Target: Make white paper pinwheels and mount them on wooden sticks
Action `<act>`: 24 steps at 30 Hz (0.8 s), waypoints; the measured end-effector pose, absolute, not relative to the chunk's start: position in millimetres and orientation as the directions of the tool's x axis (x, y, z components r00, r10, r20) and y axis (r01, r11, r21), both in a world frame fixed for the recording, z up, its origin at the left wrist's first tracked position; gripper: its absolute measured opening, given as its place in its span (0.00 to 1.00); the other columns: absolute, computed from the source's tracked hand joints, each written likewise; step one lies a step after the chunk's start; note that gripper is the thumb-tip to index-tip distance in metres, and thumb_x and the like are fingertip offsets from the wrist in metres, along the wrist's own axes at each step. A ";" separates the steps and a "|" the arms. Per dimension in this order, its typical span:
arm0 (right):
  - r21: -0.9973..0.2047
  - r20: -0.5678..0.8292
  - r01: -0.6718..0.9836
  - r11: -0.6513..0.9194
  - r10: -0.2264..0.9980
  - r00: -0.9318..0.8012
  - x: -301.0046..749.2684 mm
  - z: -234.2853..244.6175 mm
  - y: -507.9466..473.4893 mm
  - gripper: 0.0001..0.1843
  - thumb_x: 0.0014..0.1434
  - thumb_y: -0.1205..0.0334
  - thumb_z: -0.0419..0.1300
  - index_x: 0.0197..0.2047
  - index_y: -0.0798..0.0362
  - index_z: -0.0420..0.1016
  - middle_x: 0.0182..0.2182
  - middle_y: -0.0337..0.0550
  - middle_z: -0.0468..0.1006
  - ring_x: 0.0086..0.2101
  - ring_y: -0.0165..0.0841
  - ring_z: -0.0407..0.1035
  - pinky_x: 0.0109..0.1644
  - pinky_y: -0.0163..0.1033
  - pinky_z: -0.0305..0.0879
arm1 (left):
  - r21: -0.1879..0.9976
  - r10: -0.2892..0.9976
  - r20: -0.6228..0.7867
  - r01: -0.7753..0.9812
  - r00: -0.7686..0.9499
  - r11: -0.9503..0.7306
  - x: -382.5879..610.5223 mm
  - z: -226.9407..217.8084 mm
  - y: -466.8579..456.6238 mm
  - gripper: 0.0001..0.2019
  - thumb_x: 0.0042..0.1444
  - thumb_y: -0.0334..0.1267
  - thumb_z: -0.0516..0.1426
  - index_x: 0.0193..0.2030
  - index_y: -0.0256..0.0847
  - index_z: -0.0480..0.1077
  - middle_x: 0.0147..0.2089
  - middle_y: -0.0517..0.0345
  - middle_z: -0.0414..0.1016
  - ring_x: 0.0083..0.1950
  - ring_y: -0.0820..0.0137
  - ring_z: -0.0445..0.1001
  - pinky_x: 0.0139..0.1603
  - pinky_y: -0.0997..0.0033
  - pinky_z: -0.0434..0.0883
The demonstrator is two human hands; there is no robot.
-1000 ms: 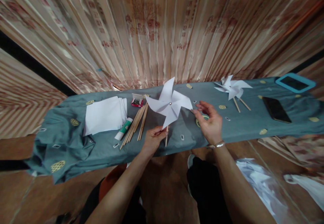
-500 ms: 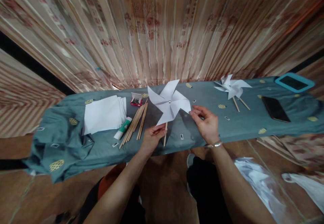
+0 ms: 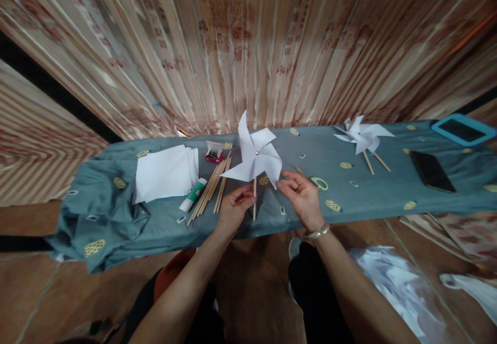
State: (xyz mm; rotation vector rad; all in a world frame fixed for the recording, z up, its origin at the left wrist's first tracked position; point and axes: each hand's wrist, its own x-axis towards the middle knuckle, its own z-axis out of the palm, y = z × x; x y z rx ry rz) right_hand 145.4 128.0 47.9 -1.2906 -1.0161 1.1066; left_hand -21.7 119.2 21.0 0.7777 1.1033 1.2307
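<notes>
My left hand [image 3: 234, 210] is closed round the wooden stick of a white paper pinwheel [image 3: 256, 155] and holds it upright over the teal-covered table [image 3: 373, 188]. My right hand [image 3: 303, 196] is just right of the pinwheel, thumb and forefinger pinched at the tip of its lower right blade. A metal pin shows at the pinwheel's centre.
On the table lie a stack of white paper [image 3: 165, 173], a glue stick [image 3: 192, 195], a bundle of wooden sticks [image 3: 212, 187], a small red pin box [image 3: 214, 153], scissors with green handles [image 3: 317, 182], two finished pinwheels [image 3: 361, 135], a black phone [image 3: 432, 171] and a blue-cased tablet [image 3: 463, 129]. A striped curtain hangs behind.
The pinwheel has turned, its blades rotating. My right hand moved left and closed its fingers on the lower right blade. My left hand kept hold of the stick.
</notes>
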 end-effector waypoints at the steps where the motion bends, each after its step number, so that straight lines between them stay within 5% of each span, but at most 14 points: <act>1: -0.998 -0.048 -0.057 -0.038 0.981 0.187 143.2 47.9 126.9 0.25 0.41 0.48 0.70 0.41 0.50 0.73 0.25 0.37 0.79 0.26 0.31 0.70 0.33 0.38 0.65 | 0.922 0.974 -0.224 -0.329 -0.028 0.203 -22.0 20.8 119.3 0.18 0.34 0.36 0.68 0.36 0.39 0.78 0.29 0.61 0.77 0.32 0.72 0.73 0.41 0.70 0.70; 15: -0.987 -0.097 -0.130 -0.094 0.995 0.011 119.9 45.8 115.4 0.24 0.41 0.47 0.70 0.40 0.49 0.74 0.26 0.36 0.81 0.29 0.33 0.74 0.37 0.38 0.69 | 0.922 0.977 -0.212 -0.333 0.001 0.200 -22.2 20.1 118.9 0.19 0.35 0.36 0.67 0.38 0.39 0.77 0.28 0.61 0.77 0.32 0.71 0.73 0.41 0.69 0.70; 20: -0.999 -0.032 -0.031 -0.036 0.991 -0.132 120.3 51.3 110.9 0.18 0.48 0.48 0.67 0.39 0.49 0.77 0.29 0.39 0.82 0.33 0.35 0.76 0.40 0.38 0.71 | 0.924 0.980 -0.196 -0.328 0.037 0.197 -22.4 20.7 118.5 0.18 0.36 0.38 0.68 0.38 0.39 0.77 0.30 0.60 0.78 0.34 0.69 0.74 0.43 0.68 0.69; 24: -0.995 0.028 0.091 0.037 0.995 -0.095 132.2 55.1 112.8 0.16 0.54 0.46 0.62 0.33 0.51 0.77 0.23 0.40 0.80 0.25 0.32 0.73 0.32 0.37 0.69 | 0.931 0.982 -0.185 -0.317 0.021 0.182 -23.9 20.8 118.3 0.18 0.36 0.40 0.68 0.38 0.39 0.77 0.31 0.59 0.78 0.36 0.69 0.73 0.44 0.68 0.68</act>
